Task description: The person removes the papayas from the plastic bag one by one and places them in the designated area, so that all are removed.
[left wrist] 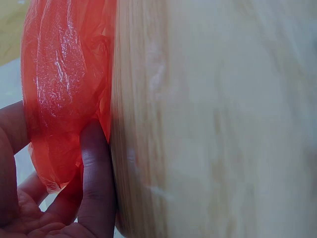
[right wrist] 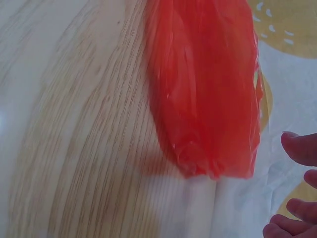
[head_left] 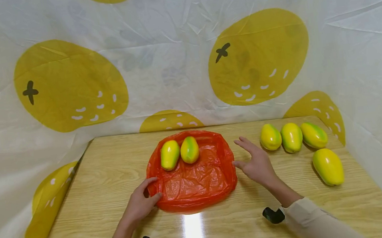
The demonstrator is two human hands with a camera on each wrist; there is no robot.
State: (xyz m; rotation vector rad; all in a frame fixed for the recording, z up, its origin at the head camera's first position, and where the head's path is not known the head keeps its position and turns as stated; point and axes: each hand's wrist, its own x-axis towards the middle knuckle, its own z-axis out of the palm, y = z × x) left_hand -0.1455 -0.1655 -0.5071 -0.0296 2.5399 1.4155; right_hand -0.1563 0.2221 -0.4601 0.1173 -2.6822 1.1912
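A red plastic bag (head_left: 195, 180) lies spread wide on the table, its mouth facing up. Two yellow-green papayas (head_left: 170, 155) are inside it at the back left. At the bag's left side my left hand (head_left: 140, 202) holds the edge, with thumb and fingers on either side of the red film (left wrist: 62, 84). My right hand (head_left: 256, 164) is beside the bag's right edge, fingers spread and holding nothing. In the right wrist view, the thumb and fingertips (right wrist: 299, 148) appear apart from the bag (right wrist: 208, 94).
Three papayas (head_left: 292, 138) stand in a row at the back right of the wooden table (head_left: 109, 162). Another papaya (head_left: 328, 167) lies nearer, by the right edge. A white cloth (head_left: 165, 58) printed with yellow fruit hangs behind and at both sides.
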